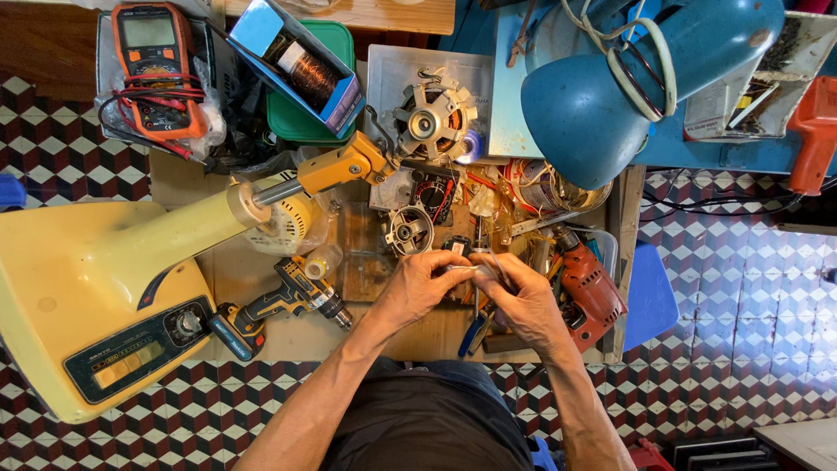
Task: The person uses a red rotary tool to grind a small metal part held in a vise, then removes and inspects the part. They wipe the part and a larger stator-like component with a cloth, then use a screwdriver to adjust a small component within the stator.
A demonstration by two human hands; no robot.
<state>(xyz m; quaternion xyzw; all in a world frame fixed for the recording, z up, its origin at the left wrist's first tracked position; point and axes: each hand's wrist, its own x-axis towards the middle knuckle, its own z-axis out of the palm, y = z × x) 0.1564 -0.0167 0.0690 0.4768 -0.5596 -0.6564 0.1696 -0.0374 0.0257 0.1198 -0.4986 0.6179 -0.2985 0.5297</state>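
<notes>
Both hands, left hand (417, 283) and right hand (520, 296), pinch a small pale part (466, 270) between their fingertips, held up for close work just below the round motor housing (409, 231) on the cluttered worktop (261, 340).

Your hands have little free room on this crowded cardboard-covered work board (288, 336). To your left, the yellow-and-black cordless drill (283, 305) lies just beside your left hand (417, 283), with the pale yellow fan base (96, 296) beyond it. To your right, the red electric drill (591, 292) crowds your right hand (523, 301). Ahead, the small silver motor housing (409, 231) and tangled wires block reach. The big blue lamp shade (602, 96) overhangs the far right. Only the bare strip near the front edge stays passable.
</notes>
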